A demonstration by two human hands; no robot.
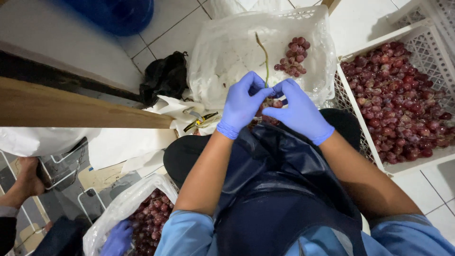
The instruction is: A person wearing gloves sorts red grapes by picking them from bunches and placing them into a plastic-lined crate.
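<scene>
1. I logged the largest item first: a white perforated plastic crate [429, 40] at the right, heaped with loose red grapes [400, 102].
2. Ahead of the lap stood a second white crate lined with clear plastic film [227, 52]. It held one small cluster of red grapes [295, 57], well apart from the liner's near edge.
3. A dark glossy apron [279, 189] covered the lap under both forearms.
4. At lower left, a clear plastic bag of red grapes [147, 218] lay open. Another person's blue-gloved hand [116, 239] rested at its mouth.
5. A crumpled black plastic bag [163, 76] lay on the white tiles left of the lined crate. I saw no readable labels or signs anywhere.
6. The left hand [241, 104] and right hand [296, 111], both in blue gloves, met over the lap. Fingertips were pinched together on a bunch of red grapes with a long green stem [264, 61], the stem rising above the knuckles.
7. Judgement: the grip served best close to the stem junction, twisting each berry rather than pulling, so the skins stayed whole.
8. A small yellow-handled pair of snips [201, 121] lay on white paper just left of the left wrist, untouched.
</scene>
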